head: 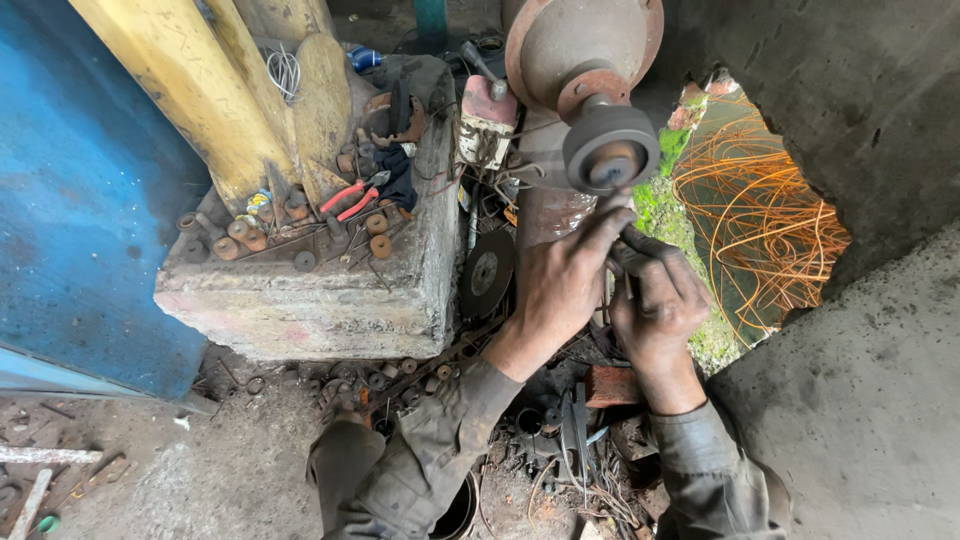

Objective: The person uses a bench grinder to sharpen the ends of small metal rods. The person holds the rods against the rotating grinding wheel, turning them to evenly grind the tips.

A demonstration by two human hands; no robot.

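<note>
Left hand (560, 285) is curled nearly closed, its fingertips pressed on a small dark workpiece (628, 243) held just under the grinding wheel (611, 150); the right hand (658, 300) is closed around the same piece from below, the two hands touching. In my judgement, bare fingers this close to the wheel risk abrasion or a snatch should the piece slip. Loose rings and scrap lie about the concrete block (310, 300), where red-handled pliers (352, 197) rest.
</note>
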